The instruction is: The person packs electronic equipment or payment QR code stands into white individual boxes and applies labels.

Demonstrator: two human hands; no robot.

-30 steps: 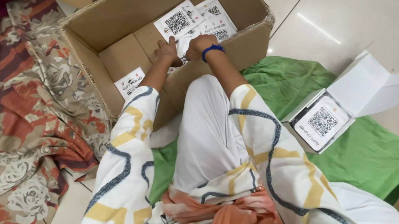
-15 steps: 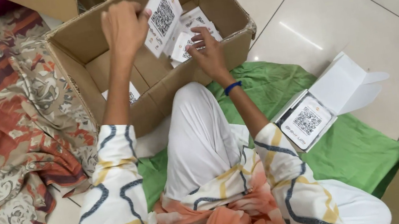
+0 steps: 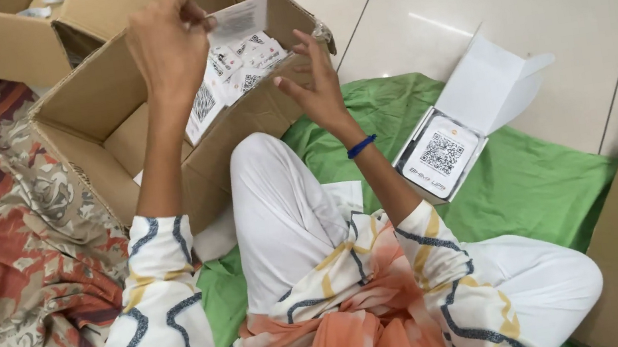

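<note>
- White printed card sheet (image 3: pixel 238 21): we pinch it in our left hand (image 3: pixel 166 44), raised above the open brown cardboard box (image 3: pixel 100 122).
- Our right hand (image 3: pixel 315 84) is spread, empty, at the box rim.
- More cards (image 3: pixel 235 75) remain inside the box; one open white carton (image 3: pixel 443 151) already lies on the green cloth (image 3: pixel 536 182).
- Our raised knee crowds the box.

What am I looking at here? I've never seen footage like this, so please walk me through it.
There is no machine: a camera worn on a seated person's head looks down at their own two bare hands. The left hand holds up a white printed card above an open cardboard box that holds more such cards. The right hand, fingers spread and holding nothing, hovers by the box's edge. On the green cloth lies a small white box, lid open, beside the person's knee.
</note>
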